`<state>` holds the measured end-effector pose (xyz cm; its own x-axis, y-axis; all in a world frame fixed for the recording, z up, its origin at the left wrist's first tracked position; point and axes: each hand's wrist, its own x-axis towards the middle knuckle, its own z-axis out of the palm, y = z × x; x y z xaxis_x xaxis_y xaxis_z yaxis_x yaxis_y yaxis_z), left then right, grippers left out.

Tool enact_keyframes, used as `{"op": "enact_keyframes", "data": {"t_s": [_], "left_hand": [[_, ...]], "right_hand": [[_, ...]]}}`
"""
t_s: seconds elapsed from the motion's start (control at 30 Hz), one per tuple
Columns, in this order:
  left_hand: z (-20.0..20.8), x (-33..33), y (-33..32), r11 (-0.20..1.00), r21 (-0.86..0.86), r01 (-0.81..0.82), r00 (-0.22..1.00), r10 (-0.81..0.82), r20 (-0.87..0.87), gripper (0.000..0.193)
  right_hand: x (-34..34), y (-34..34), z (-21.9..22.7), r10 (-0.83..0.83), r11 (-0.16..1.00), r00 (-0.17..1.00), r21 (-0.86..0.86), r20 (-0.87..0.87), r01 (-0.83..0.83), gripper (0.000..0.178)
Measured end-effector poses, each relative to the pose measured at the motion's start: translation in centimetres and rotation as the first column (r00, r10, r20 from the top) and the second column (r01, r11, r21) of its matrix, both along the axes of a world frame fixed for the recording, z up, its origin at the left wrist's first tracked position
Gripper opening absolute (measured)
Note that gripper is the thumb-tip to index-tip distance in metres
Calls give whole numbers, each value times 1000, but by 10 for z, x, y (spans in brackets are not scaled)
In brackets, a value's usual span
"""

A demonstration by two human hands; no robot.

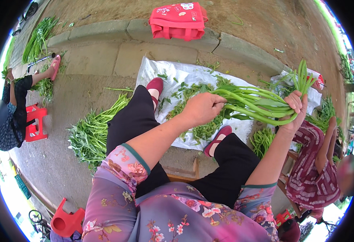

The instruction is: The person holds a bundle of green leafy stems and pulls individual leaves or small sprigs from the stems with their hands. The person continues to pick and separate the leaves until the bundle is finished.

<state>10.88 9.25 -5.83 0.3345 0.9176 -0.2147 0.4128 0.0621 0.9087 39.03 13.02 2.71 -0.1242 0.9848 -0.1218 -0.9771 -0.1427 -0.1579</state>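
Observation:
My right hand (293,111) is wrapped round a bunch of long leafy green stems (261,99), whose ends fan out above the fist. From there the stems bend across to the left. At their other end my left hand (204,108) is closed, with thumb and finger pinching the stems. Beneath both hands lies a white plastic sheet (144,76), strewn with loose torn green leaves (203,133). My feet in dark red shoes rest on the sheet.
A pile of long-stemmed greens (90,135) lies left of my leg, a smaller bundle (261,142) to the right. A red bag (178,22) stands by the stone kerb (100,31). People sit on both sides; a red stool (36,123) is at left.

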Motion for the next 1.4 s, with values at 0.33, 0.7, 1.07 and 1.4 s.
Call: {"op": "enact_keyframes", "data": {"t_s": [0.33,0.7,1.07,1.4], "left_hand": [[12,11,0,977,202,-69,938,132,-320,21],[16,-6,12,842,522,136,948,43,-316,17],[25,-23,24,772,-621,132,965,43,259,24],[17,-25,24,776,-616,133,952,72,297,22]], "right_hand": [[-23,5,3,57,998,998,-11,9,-57,22],[-3,4,-5,-27,996,994,-85,109,36,22],[14,2,-6,-107,987,988,-104,108,119,21],[24,-3,-4,-145,984,985,-92,96,154,20]]}}
